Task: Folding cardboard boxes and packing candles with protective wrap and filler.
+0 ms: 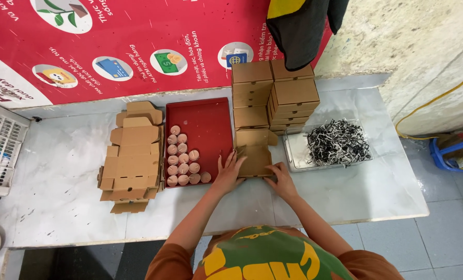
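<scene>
A small brown cardboard box (pixel 254 153) lies on the white table, its lid flap open toward the back. My left hand (pixel 228 172) rests with spread fingers on the box's left side. Against the near right corner of the box presses my right hand (pixel 281 179). Just left of my left hand stands a red tray (pixel 205 119) with several small round brown-capped items (pixel 182 161) in rows.
A stack of flat unfolded cardboard blanks (pixel 132 155) lies left of the tray. Folded closed boxes (pixel 273 96) are stacked at the back. A clear tray of black-and-white shredded paper (pixel 338 142) sits at right. A white basket (pixel 0 148) stands at far left.
</scene>
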